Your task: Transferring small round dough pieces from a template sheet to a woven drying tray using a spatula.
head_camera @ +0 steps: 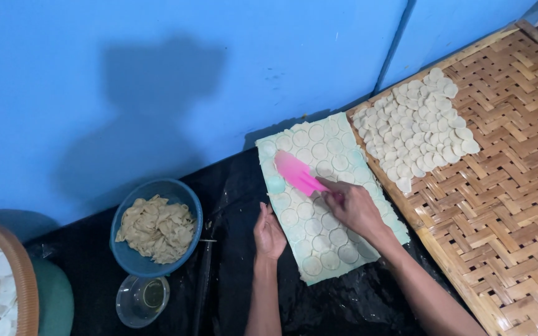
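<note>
right grip (351, 206) holds pink scraper (298, 173) over dough sheet (329, 239) mid-board

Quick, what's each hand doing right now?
Left hand: open, resting on the dough sheet's edge.
Right hand: closed on the pink scraper.

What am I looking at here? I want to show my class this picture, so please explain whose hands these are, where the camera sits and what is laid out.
The single picture comes from a camera worn on a person's head, looking down at their own two bare hands. The right hand holds a pink spatula over a pale green board covered with thin dough rounds. The left hand rests at the board's edge. Alongside lie a woven bamboo tray bearing more cut rounds, a blue bowl of dough scraps and a small clear bowl.
</note>
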